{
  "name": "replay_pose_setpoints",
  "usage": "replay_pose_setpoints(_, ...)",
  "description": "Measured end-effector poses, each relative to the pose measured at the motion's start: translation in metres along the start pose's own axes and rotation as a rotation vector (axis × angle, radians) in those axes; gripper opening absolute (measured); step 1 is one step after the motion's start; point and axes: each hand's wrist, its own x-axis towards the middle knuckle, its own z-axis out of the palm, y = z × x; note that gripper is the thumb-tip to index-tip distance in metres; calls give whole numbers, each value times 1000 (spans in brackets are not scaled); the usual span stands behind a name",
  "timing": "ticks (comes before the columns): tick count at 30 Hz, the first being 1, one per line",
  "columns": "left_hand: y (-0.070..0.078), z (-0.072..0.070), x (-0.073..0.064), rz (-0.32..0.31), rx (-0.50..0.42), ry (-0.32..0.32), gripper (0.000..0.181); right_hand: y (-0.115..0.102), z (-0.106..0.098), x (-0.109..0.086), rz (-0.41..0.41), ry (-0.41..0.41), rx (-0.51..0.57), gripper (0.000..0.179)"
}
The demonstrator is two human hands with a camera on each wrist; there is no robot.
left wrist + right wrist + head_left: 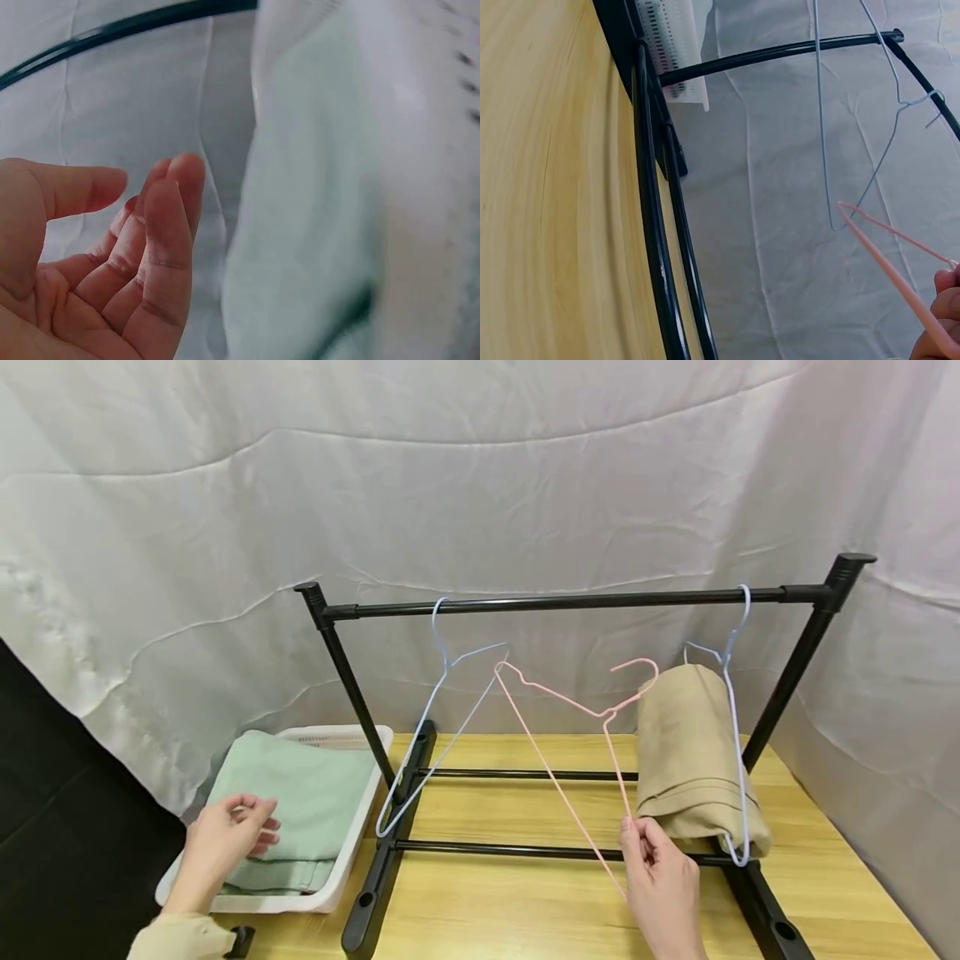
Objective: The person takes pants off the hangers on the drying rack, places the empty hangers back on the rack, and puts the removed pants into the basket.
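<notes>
My right hand (pixel 662 881) grips a pink wire hanger (pixel 558 777) by its near corner, with the hook turned up and to the right. In the right wrist view only some fingers (pixel 945 315) show at the edge, by the pink hanger. My left hand (pixel 231 835) is over a folded light green cloth (pixel 315 785), which lies in a white basket (pixel 341 885). Its fingers are loosely bent, the thumb apart from them, and nothing is between them in the left wrist view.
A black rack (pixel 525 604) stands on a wooden table (pixel 480 910). On its bar hang a blue hanger (pixel 420 752) at left and another blue hanger (pixel 735 718) at right, bearing folded tan trousers (pixel 690 743). A pale curtain (pixel 480 510) is behind.
</notes>
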Motion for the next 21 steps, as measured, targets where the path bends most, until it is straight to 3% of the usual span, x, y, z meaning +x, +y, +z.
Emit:
replay_pose_setpoints(6,37,13,19,206,-71,55,47,-10,-6,-1,4,-37,-13,27)
replay_pose_setpoints(10,65,21,39,320,-89,97,55,-13,-10,0,23,-64,-35,27)
replay_pose_setpoints(15,99,30,64,344,-139,160,66,-16,-13,0,0,-78,-52,26)
replay_pose_setpoints(21,134,46,87,367,-255,175,73,-20,-15,0,-30,-52,-53,23)
